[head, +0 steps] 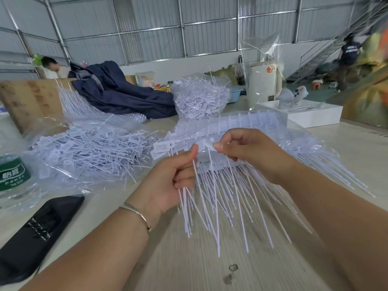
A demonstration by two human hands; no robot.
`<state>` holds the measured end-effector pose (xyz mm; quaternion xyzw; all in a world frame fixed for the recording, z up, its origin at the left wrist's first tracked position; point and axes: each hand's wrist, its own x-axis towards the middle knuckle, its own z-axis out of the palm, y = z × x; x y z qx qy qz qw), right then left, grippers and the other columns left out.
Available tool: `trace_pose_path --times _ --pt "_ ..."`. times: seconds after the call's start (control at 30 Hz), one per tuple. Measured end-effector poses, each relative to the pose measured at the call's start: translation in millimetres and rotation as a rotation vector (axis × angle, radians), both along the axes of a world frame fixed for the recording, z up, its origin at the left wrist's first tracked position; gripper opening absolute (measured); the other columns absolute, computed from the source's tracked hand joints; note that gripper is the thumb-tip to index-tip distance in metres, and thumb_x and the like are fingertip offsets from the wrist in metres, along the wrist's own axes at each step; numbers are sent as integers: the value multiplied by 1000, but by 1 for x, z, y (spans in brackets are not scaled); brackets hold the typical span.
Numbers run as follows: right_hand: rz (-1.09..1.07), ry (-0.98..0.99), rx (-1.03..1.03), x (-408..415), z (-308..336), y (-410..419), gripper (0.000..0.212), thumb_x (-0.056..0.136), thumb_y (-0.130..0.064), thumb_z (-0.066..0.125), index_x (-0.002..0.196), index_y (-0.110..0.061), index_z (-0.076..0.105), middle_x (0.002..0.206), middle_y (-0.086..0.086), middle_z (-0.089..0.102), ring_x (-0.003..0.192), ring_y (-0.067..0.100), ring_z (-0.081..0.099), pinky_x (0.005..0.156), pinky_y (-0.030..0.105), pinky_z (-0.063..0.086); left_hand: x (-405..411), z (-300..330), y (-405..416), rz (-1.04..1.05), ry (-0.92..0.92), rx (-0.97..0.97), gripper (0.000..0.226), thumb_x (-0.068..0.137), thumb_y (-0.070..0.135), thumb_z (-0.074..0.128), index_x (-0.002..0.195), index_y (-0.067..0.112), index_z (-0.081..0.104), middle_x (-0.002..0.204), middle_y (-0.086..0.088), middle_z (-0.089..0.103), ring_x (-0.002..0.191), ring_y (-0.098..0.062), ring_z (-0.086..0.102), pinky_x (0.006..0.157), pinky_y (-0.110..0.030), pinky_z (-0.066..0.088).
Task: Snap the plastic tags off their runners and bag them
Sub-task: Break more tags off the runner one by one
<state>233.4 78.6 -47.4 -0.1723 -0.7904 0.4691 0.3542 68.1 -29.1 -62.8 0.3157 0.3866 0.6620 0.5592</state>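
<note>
My left hand (174,177) grips a bundle of loose white tags (195,206), their thin tails pointing down toward me. My right hand (249,152) pinches the head of one tag (210,143) still joined to a white runner (214,162), which lies on a stack of runners (241,127) with long tails fanning toward me. A clear bag (88,150) full of loose tags lies open to the left. Another filled bag (199,97) stands farther back.
A black pouch (35,232) lies at the lower left beside a water bottle (12,177). Dark blue cloth (117,91), a white box (304,114) and a tall clear bag (262,59) are at the back. People stand in the distance.
</note>
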Motion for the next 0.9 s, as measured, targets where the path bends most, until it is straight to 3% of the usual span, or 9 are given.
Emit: trace_pose_path --times 0.1,0.2,0.27,0.37,0.47,0.6,0.7,0.8,0.9 --pt "134 9 -73 -6 1 -9 27 73 -47 72 69 -21 68 71 10 52 60 9 44 62 20 35 13 -1 -2 -177 -78 85 18 76 24 72 71 18 56 51 10 25 36 -4 15 30 -12 16" --pt "192 -4 -110 -8 -2 -9 57 71 -51 71 89 2 65 78 13 52 60 8 42 64 25 31 19 -1 -2 -277 -46 93 14 82 29 64 74 17 68 51 10 28 37 -5 16 32 -12 16" --pt "176 -9 -118 -7 -2 -9 63 71 -52 72 91 6 62 73 13 51 59 10 41 63 24 32 18 -1 -2 -269 -27 83 16 87 28 60 79 16 67 54 9 30 40 -3 17 34 -13 14" --pt "82 19 -126 -7 1 -9 50 65 -55 74 79 -8 63 58 1 48 52 9 40 53 16 33 15 1 2 -191 -59 81 11 86 24 60 82 15 57 65 5 39 44 -3 28 37 -15 12" --pt "0 81 -140 -6 6 -6 40 65 -48 76 78 -13 61 60 0 50 51 8 40 50 18 32 7 0 5 -68 -102 27 16 83 25 58 74 16 49 60 3 49 41 -4 38 33 -13 16" --pt "-34 61 -172 -1 9 -3 14 82 -23 69 84 -14 59 62 -2 52 55 12 42 54 23 31 0 -1 4 45 -27 4 26 82 25 62 71 21 39 50 9 27 34 -1 23 31 -13 14" --pt "-37 14 -129 -3 5 -2 3 85 -8 59 84 -10 61 59 -2 52 52 9 44 49 15 35 -1 -1 3 73 73 -42 32 77 20 68 69 23 37 51 10 24 36 -1 20 30 -13 16" --pt "-59 -54 -36 -5 2 -5 7 87 -5 57 85 -1 63 60 0 55 56 11 48 55 16 38 1 -3 4 131 147 -149 39 92 39 60 64 24 37 51 9 25 35 -2 19 30 -14 14" --pt "-93 -79 55 -7 -1 -8 8 88 -5 61 83 -6 67 60 1 58 59 12 53 60 21 41 2 -4 5 119 106 -162 48 89 60 50 62 23 37 59 7 18 37 -3 16 30 -15 13"
